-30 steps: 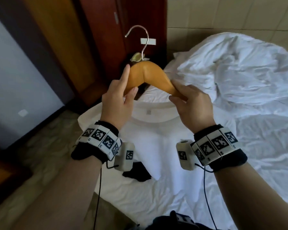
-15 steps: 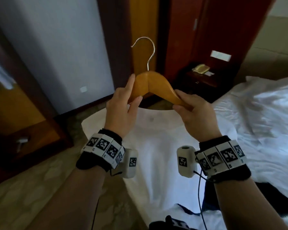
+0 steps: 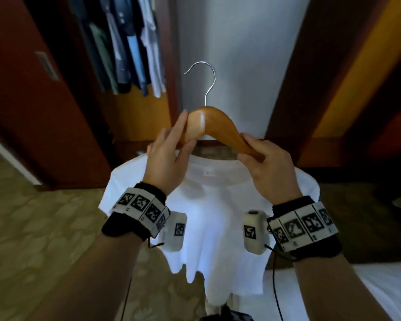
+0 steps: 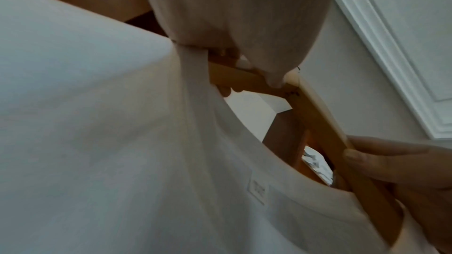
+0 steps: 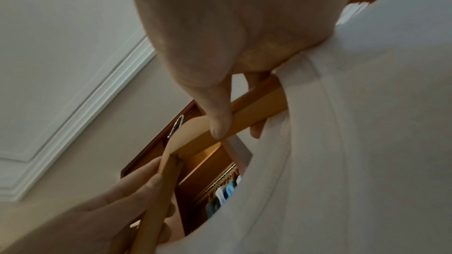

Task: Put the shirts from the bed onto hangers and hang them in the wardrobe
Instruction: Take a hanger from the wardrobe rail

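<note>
With the white shirt [image 3: 208, 205] already draped on the wooden hanger [image 3: 215, 126] that our left hand [image 3: 166, 158] and right hand [image 3: 267, 165] pinch, hanging it in the wardrobe [image 3: 125, 49] ahead remains.

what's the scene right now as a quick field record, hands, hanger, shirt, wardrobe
left hand: pinches the left arm of the wooden hanger near its peak
right hand: grips the hanger's right arm
hanger hook: free, not on a rail
white shirt: hangs on the hanger, held in the air
wardrobe: open, ahead to the left, clothes hanging inside
bed: corner at lower right
</note>
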A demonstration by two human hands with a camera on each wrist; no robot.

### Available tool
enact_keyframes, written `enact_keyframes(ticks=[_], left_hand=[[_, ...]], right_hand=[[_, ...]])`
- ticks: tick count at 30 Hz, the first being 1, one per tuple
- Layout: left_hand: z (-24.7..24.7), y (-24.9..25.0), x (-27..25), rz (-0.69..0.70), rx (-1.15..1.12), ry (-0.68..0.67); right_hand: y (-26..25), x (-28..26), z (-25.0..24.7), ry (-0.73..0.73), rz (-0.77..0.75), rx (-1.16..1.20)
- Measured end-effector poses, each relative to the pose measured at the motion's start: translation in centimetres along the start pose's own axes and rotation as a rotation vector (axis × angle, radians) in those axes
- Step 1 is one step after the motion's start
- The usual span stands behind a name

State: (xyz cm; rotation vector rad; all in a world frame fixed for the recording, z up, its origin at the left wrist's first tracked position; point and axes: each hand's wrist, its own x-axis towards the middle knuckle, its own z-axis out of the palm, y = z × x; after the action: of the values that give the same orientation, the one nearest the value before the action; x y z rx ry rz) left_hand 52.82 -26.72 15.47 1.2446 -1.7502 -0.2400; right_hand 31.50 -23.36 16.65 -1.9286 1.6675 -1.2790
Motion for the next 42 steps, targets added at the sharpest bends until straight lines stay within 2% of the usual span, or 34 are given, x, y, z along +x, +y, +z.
enact_keyframes(ticks=[9,16,20,24,32,38,42], left_hand=[[-0.7,-6.9,14.0,0.006,0.087,0.058],[-5.5,-14.7,19.3,-0.078,0.173,0.204],[-8.6,-20.7,22.4,-0.051,0.208,0.265],[-11.9,-27.1,26.8,-0.016,0.204,0.276],[-18.6,-37.3,37.6,-0.013,0.147,0.158],[-19.3,-43.4,44.1,-0.023,0.086,0.077],[-18.4,-47.3,48.3,0.028,0.141,0.15]], right_hand=[[0.3,16.7,6.5,-0.108,-0.09,0.041],[-4.0,25.8,14.9,-0.251,-0.216,0.062],[-7.1,30.1,21.0,-0.296,-0.266,0.058],[-10.1,34.7,27.7,-0.278,-0.297,0.06],[-16.0,43.4,38.8,-0.095,-0.246,0.089],[-17.3,49.3,44.3,-0.034,-0.18,0.068],[-17.5,53.4,47.3,0.022,-0.183,0.051]])
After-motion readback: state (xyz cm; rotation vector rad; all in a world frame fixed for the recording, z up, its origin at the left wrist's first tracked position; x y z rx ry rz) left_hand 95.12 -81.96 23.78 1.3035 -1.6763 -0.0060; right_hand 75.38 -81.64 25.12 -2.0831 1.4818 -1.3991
